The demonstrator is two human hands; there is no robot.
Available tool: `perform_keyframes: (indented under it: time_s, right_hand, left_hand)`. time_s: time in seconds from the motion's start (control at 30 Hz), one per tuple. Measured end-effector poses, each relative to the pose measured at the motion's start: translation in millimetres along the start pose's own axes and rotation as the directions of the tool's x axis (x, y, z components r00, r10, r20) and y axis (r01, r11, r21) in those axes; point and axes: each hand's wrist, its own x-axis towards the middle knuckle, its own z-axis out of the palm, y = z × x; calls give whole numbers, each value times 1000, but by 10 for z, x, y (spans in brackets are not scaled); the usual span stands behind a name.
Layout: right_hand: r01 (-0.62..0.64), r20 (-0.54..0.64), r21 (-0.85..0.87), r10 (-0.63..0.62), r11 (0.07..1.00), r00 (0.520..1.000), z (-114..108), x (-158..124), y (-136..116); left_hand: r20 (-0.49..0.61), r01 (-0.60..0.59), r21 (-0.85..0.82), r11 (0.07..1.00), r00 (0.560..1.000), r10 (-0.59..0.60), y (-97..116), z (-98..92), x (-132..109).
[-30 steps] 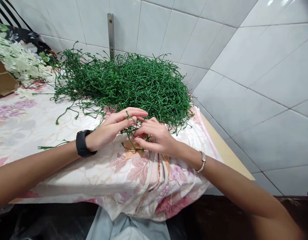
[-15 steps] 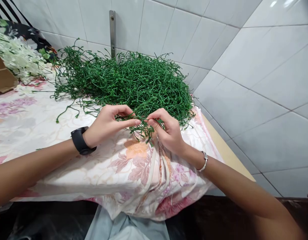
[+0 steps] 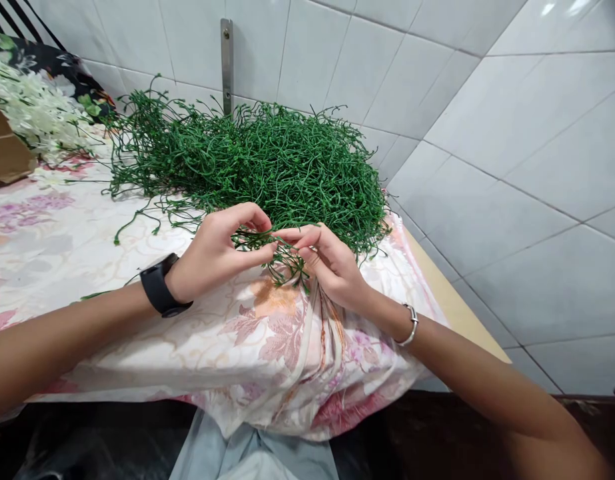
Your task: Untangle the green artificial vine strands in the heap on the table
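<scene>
A large tangled heap of thin green artificial flower stems [image 3: 267,153], with small knobs at their ends, lies on the floral cloth. At its near edge my two hands almost meet. My right hand [image 3: 334,263] is closed on a green stem [image 3: 290,243], pinching it between thumb and fingers. Across from it, my left hand [image 3: 227,250] has its thumb and fingertips drawn together around the stem's other end, partly hidden by the fingers. More loose stems poke out just below the fingertips. A black watch is on the left wrist, a silver bracelet on the right.
White artificial flowers [image 3: 42,113] are piled at the far left beside a brown cardboard box [image 3: 7,150]. White tiled walls [image 3: 527,167] bound the table at the back and right. A floral cloth [image 3: 112,247] covers the table and bunches at the front edge.
My right fingers have extended toward the left hand, and the stem now shows between both hands. My left thumb and index have shifted slightly. The heap looks unchanged.
</scene>
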Motion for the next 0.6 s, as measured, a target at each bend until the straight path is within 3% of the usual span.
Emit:
perform_keyframes:
  time_s: [0.23, 0.4, 0.6]
  right_hand:
    - [-94, -38, 181, 102, 979, 994, -10, 12, 0]
    - [-193, 63, 360, 183, 913, 981, -10, 34, -3]
    - [-290, 139, 435, 255, 852, 957, -21, 42, 26]
  left_hand:
    - [-45, -61, 69, 996, 997, 64, 17, -4, 11]
    - [35, -69, 38, 997, 997, 68, 24, -10, 15]
    - [112, -59, 19, 998, 992, 57, 28, -6, 8]
